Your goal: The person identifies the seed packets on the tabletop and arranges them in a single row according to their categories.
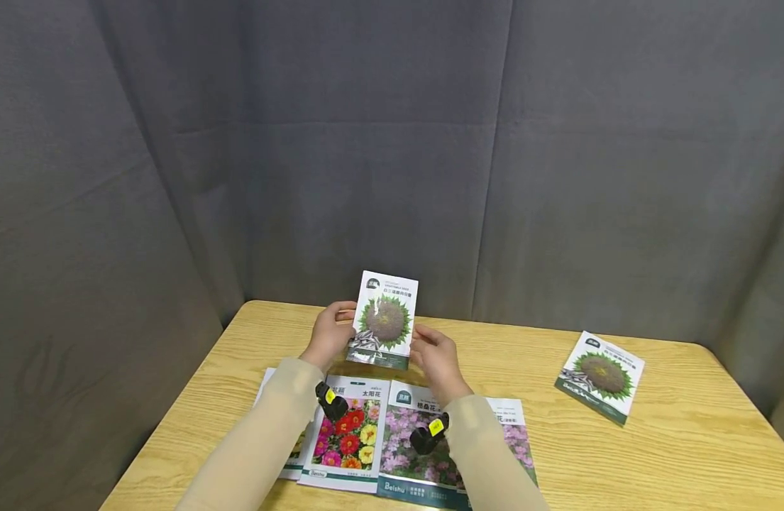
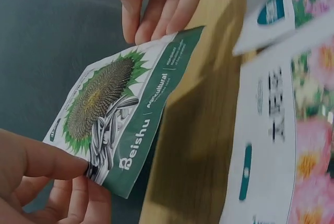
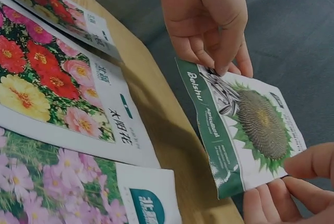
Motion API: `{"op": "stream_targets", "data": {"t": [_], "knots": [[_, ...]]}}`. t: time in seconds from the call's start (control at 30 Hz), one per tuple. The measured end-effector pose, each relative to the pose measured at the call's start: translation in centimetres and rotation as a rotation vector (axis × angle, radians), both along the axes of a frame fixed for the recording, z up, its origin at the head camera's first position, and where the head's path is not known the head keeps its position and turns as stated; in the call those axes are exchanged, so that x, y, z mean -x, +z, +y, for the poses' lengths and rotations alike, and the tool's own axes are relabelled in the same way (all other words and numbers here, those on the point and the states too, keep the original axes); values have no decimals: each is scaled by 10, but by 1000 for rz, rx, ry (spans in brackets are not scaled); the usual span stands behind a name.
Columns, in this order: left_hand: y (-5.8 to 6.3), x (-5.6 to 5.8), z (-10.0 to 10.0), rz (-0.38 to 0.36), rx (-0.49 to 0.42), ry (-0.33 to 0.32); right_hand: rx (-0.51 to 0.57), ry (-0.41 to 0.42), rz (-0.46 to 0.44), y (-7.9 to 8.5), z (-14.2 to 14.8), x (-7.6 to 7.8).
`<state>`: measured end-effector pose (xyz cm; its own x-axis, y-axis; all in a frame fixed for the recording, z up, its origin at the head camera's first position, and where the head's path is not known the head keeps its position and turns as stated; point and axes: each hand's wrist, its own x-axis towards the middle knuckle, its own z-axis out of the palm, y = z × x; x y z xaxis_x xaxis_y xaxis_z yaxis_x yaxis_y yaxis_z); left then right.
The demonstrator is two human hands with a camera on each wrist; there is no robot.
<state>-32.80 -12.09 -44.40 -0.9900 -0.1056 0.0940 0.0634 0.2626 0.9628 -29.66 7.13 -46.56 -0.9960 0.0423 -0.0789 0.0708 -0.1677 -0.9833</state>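
Note:
A sunflower seed packet [image 1: 384,321] is held up, tilted, above the back of the table, its printed front facing me. My left hand [image 1: 330,332] pinches its left edge, with the thumb on the front near the striped seeds, as the left wrist view shows. At the opposite edge, my right hand [image 1: 438,358] grips the packet between thumb [image 3: 312,161] and fingers. The fingers behind the packet are partly hidden. Below my wrists lie several flower seed packets in an overlapping row, including a red-and-yellow one [image 1: 348,434] and a pink-purple one [image 1: 407,443].
Another sunflower seed packet [image 1: 601,376] lies turned at an angle on the right part of the wooden table [image 1: 672,454]. Grey curtains [image 1: 379,142] hang behind the table and along its sides. My forearms cover parts of the flower packets.

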Motion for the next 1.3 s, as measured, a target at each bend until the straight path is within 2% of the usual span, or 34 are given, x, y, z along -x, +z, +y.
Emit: {"op": "stream_targets", "data": {"t": [0.23, 0.4, 0.6, 0.7, 0.9, 1.03, 1.17, 1.3], "knots": [[9, -15, 14, 2, -108, -79, -64, -131, 39, 6, 16, -3], [12, -29, 22, 11, -137, -157, -55, -163, 42, 11, 36, -8], [14, -45, 31, 22, -156, -265, -66, -130, 31, 21, 62, -22], [16, -54, 37, 22, -158, -314, -59, -97, 27, 29, 77, -33], [21, -73, 54, -5, -218, -423, -68, -20, 43, 40, 112, -56], [18, -85, 67, -30, -230, -482, -123, 24, 52, 44, 136, -70], [14, -95, 82, -48, -255, -530, -233, 53, 47, 46, 158, -83], [10, -106, 97, -53, -268, -546, -303, 92, 40, 47, 176, -93]]}}
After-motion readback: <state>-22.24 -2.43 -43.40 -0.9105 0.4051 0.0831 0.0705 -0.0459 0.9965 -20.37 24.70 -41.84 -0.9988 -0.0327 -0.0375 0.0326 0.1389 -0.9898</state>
